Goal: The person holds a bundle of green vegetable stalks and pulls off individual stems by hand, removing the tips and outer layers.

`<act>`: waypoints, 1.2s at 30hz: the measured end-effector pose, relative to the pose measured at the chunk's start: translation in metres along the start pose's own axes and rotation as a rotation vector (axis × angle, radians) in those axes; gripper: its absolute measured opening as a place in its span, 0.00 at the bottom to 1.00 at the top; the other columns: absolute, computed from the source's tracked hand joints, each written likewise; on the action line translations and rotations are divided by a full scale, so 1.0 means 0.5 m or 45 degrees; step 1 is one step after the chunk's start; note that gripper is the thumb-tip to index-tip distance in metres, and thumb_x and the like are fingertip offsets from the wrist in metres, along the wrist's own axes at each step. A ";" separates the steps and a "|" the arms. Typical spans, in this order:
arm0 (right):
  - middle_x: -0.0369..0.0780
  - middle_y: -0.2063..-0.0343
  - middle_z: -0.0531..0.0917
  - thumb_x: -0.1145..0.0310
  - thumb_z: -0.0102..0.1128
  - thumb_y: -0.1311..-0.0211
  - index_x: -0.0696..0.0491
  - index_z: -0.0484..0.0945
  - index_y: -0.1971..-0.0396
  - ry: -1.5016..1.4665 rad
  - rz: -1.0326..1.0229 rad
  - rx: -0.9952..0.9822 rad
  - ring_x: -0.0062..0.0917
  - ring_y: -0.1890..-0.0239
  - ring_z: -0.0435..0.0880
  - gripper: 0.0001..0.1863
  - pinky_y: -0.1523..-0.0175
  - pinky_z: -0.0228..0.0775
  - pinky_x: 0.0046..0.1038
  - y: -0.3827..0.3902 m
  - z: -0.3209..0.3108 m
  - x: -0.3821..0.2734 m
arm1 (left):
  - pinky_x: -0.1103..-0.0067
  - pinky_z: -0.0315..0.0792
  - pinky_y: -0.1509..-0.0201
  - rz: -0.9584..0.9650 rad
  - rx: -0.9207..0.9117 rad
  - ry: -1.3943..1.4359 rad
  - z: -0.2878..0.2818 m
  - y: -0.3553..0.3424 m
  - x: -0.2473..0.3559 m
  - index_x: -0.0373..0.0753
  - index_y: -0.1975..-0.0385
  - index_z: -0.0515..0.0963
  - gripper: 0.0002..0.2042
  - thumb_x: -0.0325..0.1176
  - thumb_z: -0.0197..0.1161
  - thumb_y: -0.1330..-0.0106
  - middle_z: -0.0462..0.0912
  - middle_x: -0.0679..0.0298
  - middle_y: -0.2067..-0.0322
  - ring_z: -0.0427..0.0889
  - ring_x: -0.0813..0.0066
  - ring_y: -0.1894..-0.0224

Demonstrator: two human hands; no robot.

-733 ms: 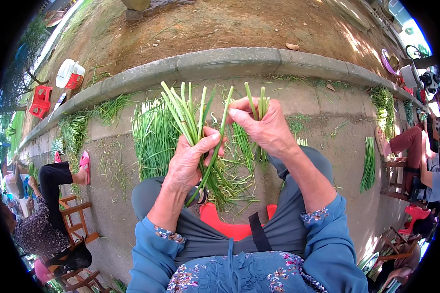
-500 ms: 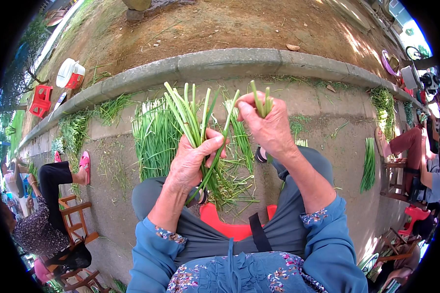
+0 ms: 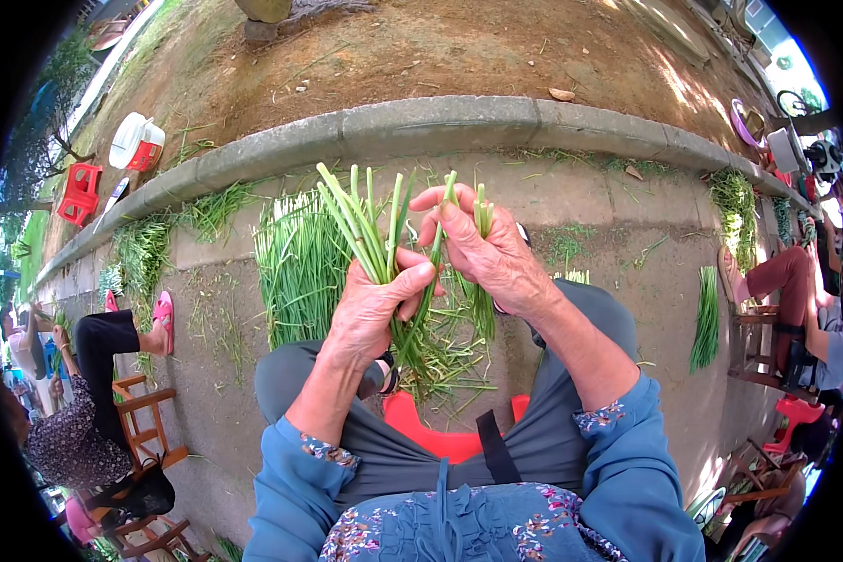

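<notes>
My left hand (image 3: pixel 370 304) is closed around a loose bunch of long green stalks (image 3: pixel 363 229), pale cut ends up, leafy ends hanging between my knees. My right hand (image 3: pixel 492 251) is closed on a few stalks (image 3: pixel 482 214) of its own. Its thumb and fingertips also pinch a single stalk (image 3: pixel 436 242) near its top, which runs down beside my left fingers. Beyond my left knee lies a thick row of green stalks (image 3: pixel 300 267) on the pavement. Loose trimmings (image 3: pixel 450 365) are scattered on the ground between my feet.
Part of a red stool (image 3: pixel 431 436) shows between my thighs. A concrete kerb (image 3: pixel 440 126) crosses ahead, with bare soil beyond. At left are a white-and-red bucket (image 3: pixel 138 142), a red stool (image 3: pixel 80 194) and a seated person (image 3: pixel 75 440). More people sit at right near a stalk bundle (image 3: pixel 705 318).
My right hand has moved left and slightly down, close to my left hand. Its fingertips now pinch the top of the stalk that leaned from the bunch. My left hand stays nearly still.
</notes>
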State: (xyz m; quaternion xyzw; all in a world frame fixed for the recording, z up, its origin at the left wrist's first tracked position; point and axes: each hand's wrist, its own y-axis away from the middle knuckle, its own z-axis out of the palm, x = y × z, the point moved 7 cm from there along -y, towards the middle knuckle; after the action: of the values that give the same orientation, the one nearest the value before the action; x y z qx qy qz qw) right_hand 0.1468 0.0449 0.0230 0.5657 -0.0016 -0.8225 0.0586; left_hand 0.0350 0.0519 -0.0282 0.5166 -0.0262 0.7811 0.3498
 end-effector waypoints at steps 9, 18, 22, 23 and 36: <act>0.30 0.78 0.71 0.55 0.39 0.35 0.50 0.68 0.73 0.169 -0.047 0.213 0.06 0.84 0.60 0.15 0.83 0.46 0.10 0.002 -0.057 0.002 | 0.90 0.55 0.82 0.118 0.017 -0.124 0.014 -0.003 0.018 0.34 0.71 0.72 0.15 0.43 0.52 0.38 0.75 0.61 0.76 0.62 0.86 0.86; 0.28 0.84 0.67 0.60 0.44 0.37 0.52 0.68 0.73 -0.109 -0.140 0.260 0.09 0.82 0.63 0.12 0.78 0.53 0.12 0.001 -0.066 -0.007 | 0.89 0.55 0.83 -0.024 -0.054 0.032 0.016 -0.003 -0.002 0.33 0.72 0.72 0.23 0.50 0.43 0.36 0.71 0.66 0.80 0.62 0.85 0.86; 0.26 0.87 0.68 0.66 0.58 0.45 0.56 0.75 0.69 0.360 -0.293 0.477 0.08 0.84 0.65 0.09 0.80 0.56 0.14 0.008 -0.066 -0.040 | 0.89 0.56 0.82 -0.010 -0.116 -0.075 0.029 -0.003 0.003 0.34 0.72 0.74 0.21 0.49 0.44 0.35 0.71 0.67 0.80 0.63 0.86 0.84; 0.26 0.87 0.69 0.67 0.59 0.47 0.56 0.76 0.69 0.360 -0.219 0.478 0.08 0.83 0.65 0.09 0.80 0.55 0.14 0.006 -0.067 -0.030 | 0.89 0.56 0.82 0.000 -0.140 -0.120 0.033 -0.002 0.004 0.34 0.71 0.74 0.21 0.48 0.45 0.35 0.71 0.68 0.80 0.63 0.86 0.83; 0.27 0.90 0.69 0.59 0.59 0.46 0.54 0.77 0.77 0.122 0.011 0.383 0.07 0.91 0.57 0.13 0.86 0.44 0.14 0.000 -0.079 0.005 | 0.87 0.66 0.78 -0.118 0.187 0.111 -0.007 -0.004 -0.020 0.39 0.78 0.71 0.12 0.41 0.53 0.38 0.74 0.65 0.80 0.71 0.83 0.82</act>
State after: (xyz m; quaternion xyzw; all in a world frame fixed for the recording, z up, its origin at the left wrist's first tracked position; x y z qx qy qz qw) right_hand 0.1824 0.0469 0.0063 0.6067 -0.1245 -0.7847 -0.0232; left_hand 0.0359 0.0495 -0.0388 0.5071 0.0703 0.7856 0.3475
